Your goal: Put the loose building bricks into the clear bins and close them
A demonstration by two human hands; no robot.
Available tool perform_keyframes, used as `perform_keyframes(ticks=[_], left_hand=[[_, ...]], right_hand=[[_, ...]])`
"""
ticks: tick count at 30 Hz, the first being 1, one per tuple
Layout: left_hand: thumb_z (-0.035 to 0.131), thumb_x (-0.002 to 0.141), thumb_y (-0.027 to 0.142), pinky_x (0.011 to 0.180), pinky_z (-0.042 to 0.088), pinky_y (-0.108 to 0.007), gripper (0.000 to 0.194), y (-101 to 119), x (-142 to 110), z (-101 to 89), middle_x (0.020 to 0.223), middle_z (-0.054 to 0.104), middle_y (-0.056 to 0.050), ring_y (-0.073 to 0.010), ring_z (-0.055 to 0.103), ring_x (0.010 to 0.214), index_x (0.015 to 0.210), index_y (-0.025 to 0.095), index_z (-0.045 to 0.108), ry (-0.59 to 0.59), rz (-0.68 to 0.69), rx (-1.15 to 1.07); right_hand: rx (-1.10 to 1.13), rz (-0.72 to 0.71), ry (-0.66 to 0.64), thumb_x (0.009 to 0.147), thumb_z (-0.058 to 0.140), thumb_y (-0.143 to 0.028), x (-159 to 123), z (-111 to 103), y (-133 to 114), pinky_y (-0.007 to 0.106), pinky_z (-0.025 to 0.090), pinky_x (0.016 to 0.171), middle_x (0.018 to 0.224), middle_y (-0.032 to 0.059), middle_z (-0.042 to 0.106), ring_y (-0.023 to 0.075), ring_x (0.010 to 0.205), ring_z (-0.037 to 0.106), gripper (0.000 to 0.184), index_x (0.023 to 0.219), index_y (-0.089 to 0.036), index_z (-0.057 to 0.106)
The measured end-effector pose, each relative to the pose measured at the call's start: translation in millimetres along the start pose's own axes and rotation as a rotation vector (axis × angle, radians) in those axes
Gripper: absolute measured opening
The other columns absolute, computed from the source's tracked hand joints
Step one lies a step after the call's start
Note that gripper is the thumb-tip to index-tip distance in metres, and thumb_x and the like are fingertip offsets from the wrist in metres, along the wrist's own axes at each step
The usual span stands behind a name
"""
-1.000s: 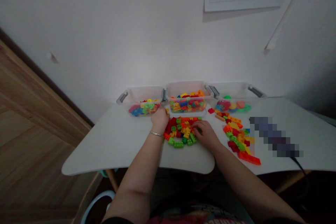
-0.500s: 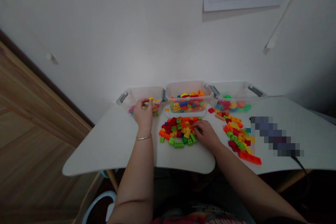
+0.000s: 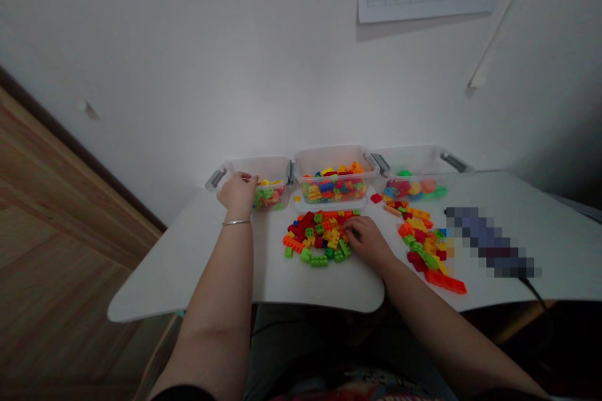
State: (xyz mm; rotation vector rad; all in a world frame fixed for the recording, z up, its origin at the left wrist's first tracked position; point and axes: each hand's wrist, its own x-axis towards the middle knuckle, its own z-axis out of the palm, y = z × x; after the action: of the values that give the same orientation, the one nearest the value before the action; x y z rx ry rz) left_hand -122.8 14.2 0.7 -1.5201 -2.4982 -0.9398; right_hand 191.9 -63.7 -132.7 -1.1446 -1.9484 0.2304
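Mid-frame, three clear bins point(image 3: 332, 155) hold colourful pieces point(image 3: 335, 189). Left hand point(image 3: 239, 193) curls at the left bin point(image 3: 273, 167), right hand point(image 3: 370, 240) beside loose bricks point(image 3: 318, 242); cannot tell if either grips anything.

We see loose studded bricks point(image 3: 320, 239) (mostly red, orange, yellow, green), heaped at near centre, colourful pieces point(image 3: 269, 196) in a clear bin point(image 3: 271, 168), far left

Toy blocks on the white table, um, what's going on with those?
A person's left hand is at the left bin; whether it holds anything is unclear. The right hand is at the right edge of the block pile. The middle bin and right bin hold colourful pieces, and a second heap lies further right on the table.
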Motion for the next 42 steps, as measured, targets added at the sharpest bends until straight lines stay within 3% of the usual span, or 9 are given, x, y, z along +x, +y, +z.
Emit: perform_keyframes(ticks=[5, 9, 11, 14, 18, 21, 25, 31, 42], left_hand=[[0.051, 0.086, 0.042, 0.08, 0.046, -0.039, 0.03, 0, -15, 1.7, 0.101, 0.071, -0.009, -0.0291, 0.062, 0.098, 0.102, 0.022, 0.069, 0.123, 0.117, 0.032], [0.048, 0.089, 0.032, 0.084, 0.045, -0.037, 0.029, 8, -39, 5.8, 0.102, 0.067, -0.011, -0.0279, 0.058, 0.1, 0.104, 0.02, 0.069, 0.208, 0.419, 0.01], [0.046, 0.09, 0.031, 0.086, 0.046, -0.036, 0.028, 15, -53, 10.1, 0.099, 0.066, -0.011, -0.0262, 0.059, 0.099, 0.103, 0.02, 0.069, 0.17, 0.564, -0.003], [0.042, 0.093, 0.032, 0.082, 0.048, -0.032, 0.029, 25, -74, 21.6, 0.099, 0.067, -0.008, -0.0227, 0.062, 0.096, 0.101, 0.022, 0.068, -0.025, 0.703, 0.04], [0.042, 0.093, 0.031, 0.077, 0.05, -0.03, 0.031, 33, -91, 43.9, 0.1, 0.071, -0.008, -0.0217, 0.067, 0.092, 0.114, 0.025, 0.064, -0.329, 0.6, 0.157], [0.037, 0.094, 0.03, 0.078, 0.051, -0.034, 0.037, 35, -90, 57.9, 0.102, 0.072, -0.011, -0.0244, 0.068, 0.095, 0.125, 0.024, 0.056, -0.416, 0.487, 0.202], [0.043, 0.09, 0.033, 0.081, 0.052, -0.037, 0.038, 38, -78, 66.3, 0.106, 0.07, -0.017, -0.0285, 0.068, 0.1, 0.123, 0.017, 0.055, -0.507, 0.376, 0.212], [0.041, 0.09, 0.03, 0.083, 0.051, -0.035, 0.032, 42, -67, 70.9, 0.11, 0.07, -0.016, -0.027, 0.067, 0.104, 0.112, 0.017, 0.062, -0.491, 0.335, 0.19], [0.051, 0.086, 0.038, 0.079, 0.052, -0.033, 0.028, 31, -74, 77.2, 0.104, 0.072, -0.01, -0.0261, 0.067, 0.1, 0.106, 0.022, 0.063, -0.411, 0.264, 0.116]], right_hand=[[0.0, 0.0, -0.005, 0.085, 0.052, -0.019, 0, -1, -1, 0.042, 0.045, 0.089, 0.096, 0.0084, 0.068, 0.0235, 0.095, 0.058, 0.013, 0.087, -0.02, 0.065], [0.0, 0.012, -0.012, 0.085, 0.053, -0.019, 1, -1, -2, 0.042, 0.045, 0.089, 0.096, 0.0082, 0.068, 0.0233, 0.095, 0.058, 0.012, 0.086, -0.02, 0.065], [-0.002, 0.011, -0.012, 0.085, 0.053, -0.018, 1, -1, -2, 0.042, 0.045, 0.088, 0.095, 0.0082, 0.068, 0.0231, 0.094, 0.058, 0.012, 0.086, -0.02, 0.065], [-0.01, 0.006, -0.01, 0.086, 0.053, -0.019, 1, -1, -2, 0.041, 0.045, 0.088, 0.095, 0.0085, 0.068, 0.0232, 0.094, 0.058, 0.012, 0.086, -0.02, 0.065], [-0.014, 0.009, -0.014, 0.085, 0.052, -0.018, 1, -1, -3, 0.042, 0.045, 0.088, 0.096, 0.0087, 0.068, 0.0235, 0.094, 0.058, 0.013, 0.086, -0.02, 0.065], [-0.013, 0.01, -0.018, 0.085, 0.052, -0.019, 1, -1, -3, 0.043, 0.045, 0.088, 0.096, 0.0086, 0.068, 0.0236, 0.094, 0.058, 0.013, 0.085, -0.02, 0.065], [-0.015, 0.006, -0.01, 0.085, 0.052, -0.018, 1, 0, -2, 0.043, 0.045, 0.089, 0.095, 0.0086, 0.068, 0.0239, 0.094, 0.059, 0.013, 0.085, -0.02, 0.066], [-0.008, 0.002, -0.013, 0.085, 0.052, -0.018, 1, 0, -1, 0.043, 0.045, 0.089, 0.097, 0.0086, 0.068, 0.0236, 0.095, 0.058, 0.014, 0.086, -0.02, 0.066], [0.013, 0.028, -0.026, 0.084, 0.052, -0.018, 1, -2, -2, 0.043, 0.045, 0.089, 0.096, 0.0079, 0.068, 0.0231, 0.095, 0.058, 0.014, 0.084, -0.021, 0.066]])
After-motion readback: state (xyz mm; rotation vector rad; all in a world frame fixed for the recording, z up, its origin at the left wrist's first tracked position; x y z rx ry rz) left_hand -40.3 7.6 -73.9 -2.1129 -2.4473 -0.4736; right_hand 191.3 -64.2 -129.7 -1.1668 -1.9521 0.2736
